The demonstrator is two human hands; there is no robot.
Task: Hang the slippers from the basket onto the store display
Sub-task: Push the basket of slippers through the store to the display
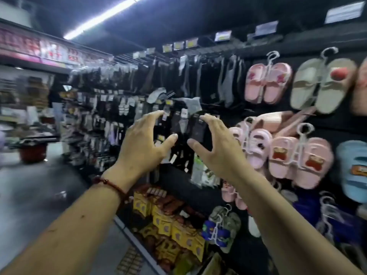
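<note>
My left hand [143,139] and my right hand [215,143] are both raised in front of the black store display [325,120], fingers spread and curved, with nothing in them. They face each other a short gap apart, in front of hanging sock packs [182,120]. To the right, slippers hang on white hangers: a pink pair [267,83], a beige pair [321,84], a pink pair with red bears [299,161], a light blue slipper [355,171]. Lower down hangs a small blue and green pair [220,229]. No basket is in view.
Yellow and brown packets [174,221] fill a low shelf under the socks. A red stool or bin [32,152] stands on the grey aisle floor at left. Price tags [179,45] line the top rail. The view is blurred by motion.
</note>
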